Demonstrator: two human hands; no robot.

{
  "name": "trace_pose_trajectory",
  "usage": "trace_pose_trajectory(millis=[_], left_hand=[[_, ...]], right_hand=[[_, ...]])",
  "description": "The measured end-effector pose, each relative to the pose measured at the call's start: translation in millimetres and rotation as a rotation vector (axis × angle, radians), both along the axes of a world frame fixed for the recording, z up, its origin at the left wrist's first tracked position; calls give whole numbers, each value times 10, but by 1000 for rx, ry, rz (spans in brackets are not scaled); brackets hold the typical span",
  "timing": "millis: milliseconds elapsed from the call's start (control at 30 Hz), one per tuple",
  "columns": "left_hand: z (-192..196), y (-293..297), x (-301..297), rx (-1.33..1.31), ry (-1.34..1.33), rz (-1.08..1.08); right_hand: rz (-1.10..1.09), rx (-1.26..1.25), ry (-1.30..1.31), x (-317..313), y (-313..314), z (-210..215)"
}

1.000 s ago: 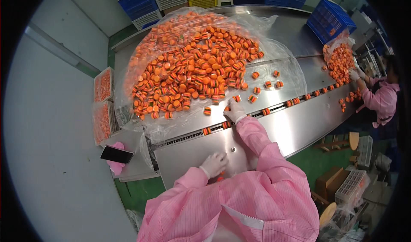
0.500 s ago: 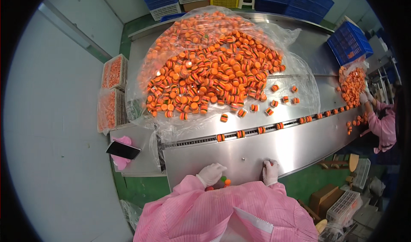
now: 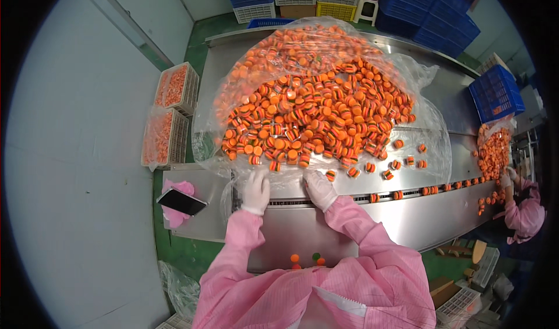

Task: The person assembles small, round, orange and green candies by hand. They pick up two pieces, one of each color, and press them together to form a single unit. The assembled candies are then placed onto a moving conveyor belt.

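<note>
A big heap of small burger-shaped candies (image 3: 314,113), orange with red, yellow and green layers, lies on and under a clear plastic sheet (image 3: 434,125). At the heap's near edge is my left hand (image 3: 255,191), white-gloved, fingers stretched forward, holding nothing that I can see. My right hand (image 3: 321,190), also gloved, is just across from it with fingers curled; a bit of red shows by the fingertips, but what they hold is hidden. Both reach over a chain conveyor (image 3: 291,202), which carries spaced candies (image 3: 398,195) to the right.
Loose orange and green pieces (image 3: 316,256) lie by my front. A phone (image 3: 181,202) rests on pink cloth at left. Crates of candies (image 3: 177,85) stand beyond it. A co-worker (image 3: 522,207) handles another candy pile (image 3: 494,151) at far right, below a blue crate (image 3: 496,94).
Both my hands have moved forward from the table's near edge, across the conveyor to the heap. The whole view has shifted, with the scene now farther right and slightly lower.
</note>
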State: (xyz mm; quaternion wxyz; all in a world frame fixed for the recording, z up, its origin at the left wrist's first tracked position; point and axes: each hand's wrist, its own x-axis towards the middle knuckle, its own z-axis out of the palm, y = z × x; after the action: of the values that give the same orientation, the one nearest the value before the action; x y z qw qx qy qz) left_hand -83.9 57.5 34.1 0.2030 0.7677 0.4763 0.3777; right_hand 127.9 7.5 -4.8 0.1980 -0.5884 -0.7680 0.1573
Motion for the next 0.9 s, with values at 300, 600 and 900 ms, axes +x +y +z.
trace_pose_trajectory(millis=[300, 600, 900], left_hand=[[61, 1859, 747, 344, 578, -268], [-129, 2132, 781, 409, 759, -375], [-13, 2124, 727, 158, 451, -333]], right_hand=[[-122, 48, 18, 17, -40, 6], [-122, 114, 139, 199, -272, 101], [-176, 157, 267, 242, -213, 327]])
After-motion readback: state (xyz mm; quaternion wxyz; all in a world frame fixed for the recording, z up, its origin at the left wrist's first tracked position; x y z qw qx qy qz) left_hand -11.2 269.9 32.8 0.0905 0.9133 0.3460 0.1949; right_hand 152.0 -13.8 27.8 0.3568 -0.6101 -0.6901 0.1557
